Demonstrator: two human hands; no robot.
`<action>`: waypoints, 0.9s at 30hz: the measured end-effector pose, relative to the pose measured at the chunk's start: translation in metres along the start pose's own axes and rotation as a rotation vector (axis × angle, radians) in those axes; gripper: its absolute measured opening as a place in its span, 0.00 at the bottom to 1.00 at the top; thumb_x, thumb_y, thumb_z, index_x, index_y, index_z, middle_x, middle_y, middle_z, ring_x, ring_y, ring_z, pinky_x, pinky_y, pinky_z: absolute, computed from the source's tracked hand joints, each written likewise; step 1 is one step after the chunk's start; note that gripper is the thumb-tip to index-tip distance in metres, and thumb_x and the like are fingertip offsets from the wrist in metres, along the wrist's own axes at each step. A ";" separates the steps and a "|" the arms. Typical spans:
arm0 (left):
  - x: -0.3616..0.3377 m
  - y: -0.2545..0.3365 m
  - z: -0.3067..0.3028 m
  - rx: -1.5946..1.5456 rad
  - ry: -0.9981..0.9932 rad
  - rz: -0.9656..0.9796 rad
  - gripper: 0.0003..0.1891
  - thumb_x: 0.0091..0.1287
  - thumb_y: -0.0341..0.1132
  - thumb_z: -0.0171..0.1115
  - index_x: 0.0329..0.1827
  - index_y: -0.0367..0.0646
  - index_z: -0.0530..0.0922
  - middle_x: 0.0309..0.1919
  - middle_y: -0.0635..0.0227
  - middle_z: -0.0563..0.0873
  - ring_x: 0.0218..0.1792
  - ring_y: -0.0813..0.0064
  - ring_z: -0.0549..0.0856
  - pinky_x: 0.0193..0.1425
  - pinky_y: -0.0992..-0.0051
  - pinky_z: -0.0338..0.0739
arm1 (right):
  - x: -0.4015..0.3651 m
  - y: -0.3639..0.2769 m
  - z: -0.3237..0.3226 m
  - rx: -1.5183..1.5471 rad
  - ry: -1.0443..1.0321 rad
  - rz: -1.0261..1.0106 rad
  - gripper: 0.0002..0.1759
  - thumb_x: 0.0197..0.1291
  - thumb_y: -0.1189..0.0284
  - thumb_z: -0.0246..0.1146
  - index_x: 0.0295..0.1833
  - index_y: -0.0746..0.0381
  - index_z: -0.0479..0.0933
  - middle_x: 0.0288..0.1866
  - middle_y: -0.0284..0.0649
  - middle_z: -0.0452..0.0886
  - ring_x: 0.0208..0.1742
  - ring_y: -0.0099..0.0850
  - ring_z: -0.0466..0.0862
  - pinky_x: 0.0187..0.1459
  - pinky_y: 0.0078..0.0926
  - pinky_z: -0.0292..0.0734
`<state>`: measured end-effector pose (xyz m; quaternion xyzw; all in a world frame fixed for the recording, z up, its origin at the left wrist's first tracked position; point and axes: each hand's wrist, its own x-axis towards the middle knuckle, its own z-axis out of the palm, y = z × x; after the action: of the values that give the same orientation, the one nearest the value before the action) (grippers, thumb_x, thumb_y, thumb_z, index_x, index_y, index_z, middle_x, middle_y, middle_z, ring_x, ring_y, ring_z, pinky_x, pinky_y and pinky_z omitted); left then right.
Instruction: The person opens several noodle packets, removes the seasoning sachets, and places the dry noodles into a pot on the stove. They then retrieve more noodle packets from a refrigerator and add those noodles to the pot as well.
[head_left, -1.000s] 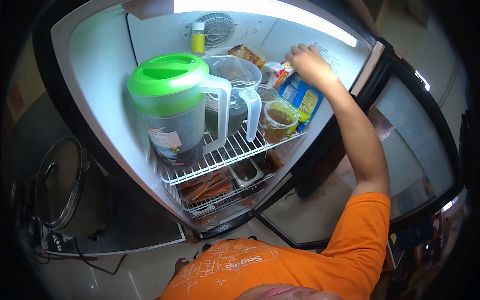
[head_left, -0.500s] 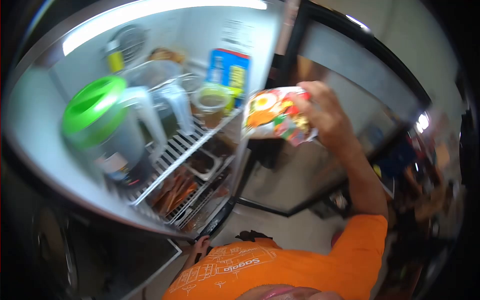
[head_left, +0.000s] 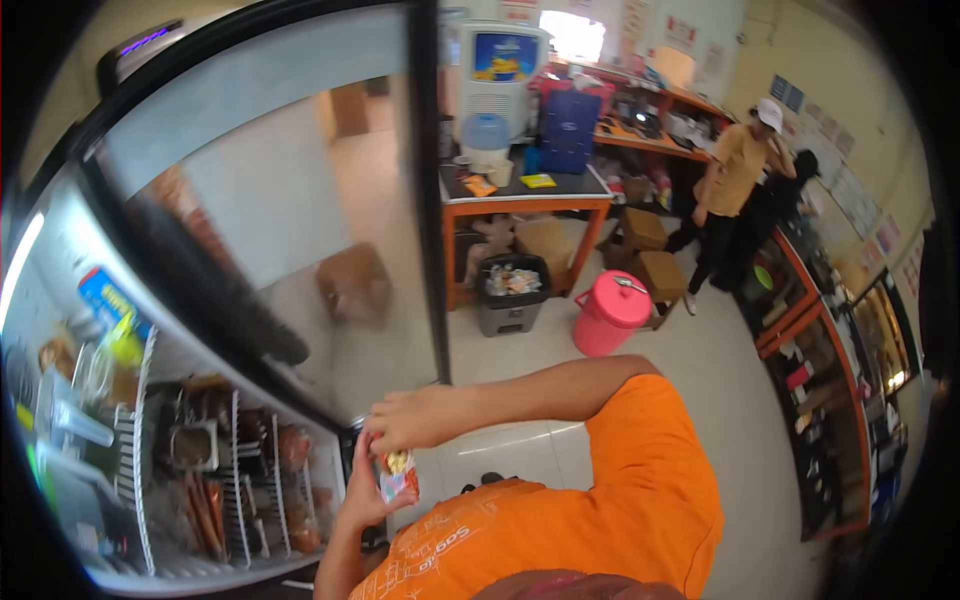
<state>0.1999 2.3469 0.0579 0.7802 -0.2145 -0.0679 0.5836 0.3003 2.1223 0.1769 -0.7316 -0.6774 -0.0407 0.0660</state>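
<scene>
A small, shiny printed packet (head_left: 398,478), which looks like instant noodles, is low in front of my orange shirt, at the fridge's open side. My left hand (head_left: 366,490) is closed around its left side, thumb up. My right hand (head_left: 410,417) comes across from the right, its fingers curled down over the packet's upper edge. Both hands partly cover the packet. To the left stands the open fridge (head_left: 145,450), its wire shelves holding pitchers, a blue box (head_left: 112,298) and several food containers.
The glass fridge door (head_left: 430,200) stands open ahead. Beyond it are a table (head_left: 590,188) with a water dispenser (head_left: 497,80), a grey bin (head_left: 508,318) and a pink bucket (head_left: 610,318). Two people (head_left: 735,170) stand at the far right, near shelving (head_left: 820,400).
The packet came down from in front of the fridge shelves to my waist. My left hand has left the fridge's edge and joined my right on it. My view has swung right.
</scene>
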 end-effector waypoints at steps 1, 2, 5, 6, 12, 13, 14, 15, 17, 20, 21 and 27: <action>0.007 -0.005 0.019 -0.048 -0.082 -0.087 0.74 0.42 0.47 0.87 0.83 0.38 0.37 0.74 0.49 0.65 0.74 0.55 0.69 0.77 0.62 0.63 | -0.019 0.000 0.003 -0.016 0.017 0.012 0.10 0.62 0.68 0.62 0.49 0.53 0.82 0.49 0.38 0.76 0.56 0.36 0.78 0.53 0.36 0.75; 0.015 -0.002 0.046 -0.062 -0.044 -0.040 0.71 0.42 0.42 0.87 0.81 0.40 0.39 0.71 0.53 0.68 0.71 0.60 0.70 0.75 0.63 0.65 | -0.039 -0.001 0.006 0.026 0.035 0.051 0.11 0.61 0.69 0.63 0.49 0.52 0.82 0.49 0.38 0.76 0.56 0.36 0.77 0.54 0.37 0.75; 0.020 -0.035 0.107 -0.227 -0.080 -0.335 0.61 0.47 0.32 0.82 0.79 0.42 0.45 0.64 0.57 0.71 0.64 0.63 0.73 0.70 0.64 0.68 | -0.097 0.000 0.014 0.122 0.052 0.142 0.20 0.56 0.74 0.68 0.55 0.52 0.80 0.51 0.39 0.75 0.57 0.38 0.77 0.57 0.40 0.74; 0.020 -0.044 0.124 -0.233 -0.067 -0.384 0.59 0.49 0.31 0.81 0.78 0.41 0.46 0.63 0.58 0.72 0.62 0.63 0.74 0.68 0.63 0.69 | -0.116 -0.003 0.014 0.173 0.134 0.216 0.22 0.55 0.75 0.68 0.57 0.53 0.79 0.52 0.40 0.75 0.58 0.39 0.77 0.57 0.41 0.74; 0.045 0.008 0.179 -0.227 0.035 -0.286 0.56 0.49 0.26 0.79 0.78 0.41 0.47 0.62 0.57 0.72 0.61 0.64 0.74 0.65 0.64 0.72 | -0.190 -0.038 0.025 0.760 0.780 0.573 0.25 0.60 0.79 0.63 0.63 0.60 0.70 0.52 0.45 0.74 0.54 0.38 0.77 0.53 0.35 0.75; 0.052 0.027 0.184 -0.238 0.014 -0.261 0.57 0.48 0.26 0.79 0.78 0.40 0.47 0.64 0.56 0.71 0.63 0.64 0.74 0.67 0.64 0.71 | -0.197 -0.047 0.028 0.885 0.841 0.678 0.23 0.61 0.79 0.62 0.63 0.61 0.70 0.51 0.45 0.74 0.52 0.37 0.78 0.51 0.34 0.75; 0.061 0.038 0.190 -0.250 -0.007 -0.229 0.58 0.47 0.26 0.80 0.78 0.40 0.47 0.66 0.56 0.70 0.64 0.64 0.73 0.69 0.64 0.70 | -0.204 -0.054 0.029 1.006 0.900 0.779 0.21 0.62 0.79 0.61 0.62 0.62 0.70 0.49 0.46 0.74 0.49 0.36 0.78 0.49 0.33 0.75; 0.063 0.043 0.198 -0.269 -0.016 -0.186 0.58 0.47 0.26 0.80 0.78 0.39 0.47 0.66 0.56 0.70 0.65 0.64 0.73 0.69 0.64 0.70 | -0.208 -0.066 0.031 1.030 0.888 0.815 0.19 0.64 0.78 0.60 0.60 0.62 0.71 0.48 0.46 0.74 0.47 0.36 0.78 0.48 0.32 0.75; 0.061 0.051 0.208 -0.306 -0.020 -0.101 0.58 0.47 0.27 0.81 0.79 0.39 0.48 0.68 0.55 0.69 0.67 0.65 0.73 0.70 0.64 0.71 | -0.212 -0.089 0.031 1.085 0.853 0.876 0.15 0.66 0.77 0.60 0.57 0.63 0.71 0.44 0.45 0.73 0.42 0.35 0.78 0.45 0.31 0.75; 0.044 0.051 0.211 -0.238 -0.098 -0.071 0.58 0.48 0.27 0.82 0.79 0.39 0.48 0.68 0.55 0.69 0.69 0.64 0.72 0.70 0.65 0.71 | -0.214 -0.108 0.043 0.996 0.808 0.888 0.11 0.65 0.78 0.61 0.51 0.64 0.72 0.44 0.40 0.72 0.42 0.29 0.75 0.41 0.26 0.75; 0.033 0.056 0.212 -0.287 -0.088 -0.095 0.57 0.49 0.28 0.82 0.79 0.38 0.51 0.68 0.57 0.71 0.67 0.65 0.74 0.70 0.66 0.72 | -0.219 -0.113 0.042 0.881 0.776 0.840 0.06 0.62 0.78 0.60 0.45 0.64 0.75 0.43 0.42 0.72 0.43 0.34 0.76 0.43 0.29 0.75; -0.055 0.065 0.196 -0.294 -0.203 -0.218 0.52 0.51 0.29 0.82 0.78 0.37 0.58 0.64 0.60 0.77 0.64 0.71 0.76 0.69 0.69 0.71 | -0.207 -0.160 0.029 0.823 0.382 0.583 0.07 0.64 0.73 0.60 0.42 0.60 0.83 0.49 0.45 0.74 0.54 0.43 0.74 0.57 0.37 0.69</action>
<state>0.0640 2.1820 0.0499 0.6945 -0.1744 -0.2394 0.6557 0.1239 1.9341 0.1238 -0.7826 -0.3820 0.1157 0.4777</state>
